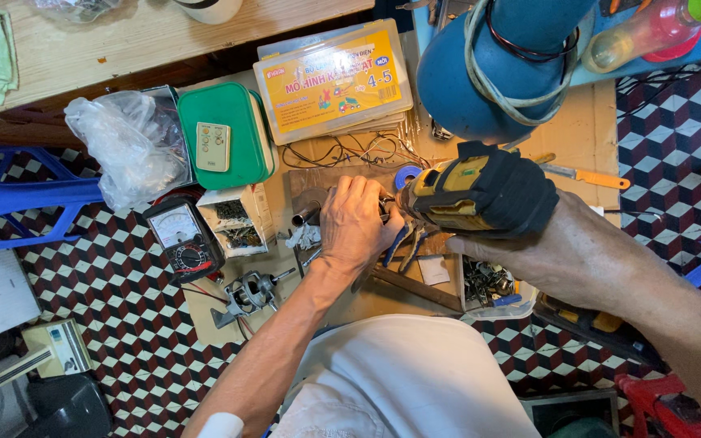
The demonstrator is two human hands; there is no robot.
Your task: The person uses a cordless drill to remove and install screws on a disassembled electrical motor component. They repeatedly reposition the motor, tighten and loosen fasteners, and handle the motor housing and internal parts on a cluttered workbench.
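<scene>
Hands, head view: right hand clenched the grip of a yellow-and-black cordless drill, nose aimed leftward; left hand closed over a small workpiece at the drill's tip, seemingly to steady it, though the piece was hidden.
Left of left hand: analog multimeter, small motor, green case.
Between hands: blue-handled pliers.
Under right forearm: tray of small hardware.
</scene>
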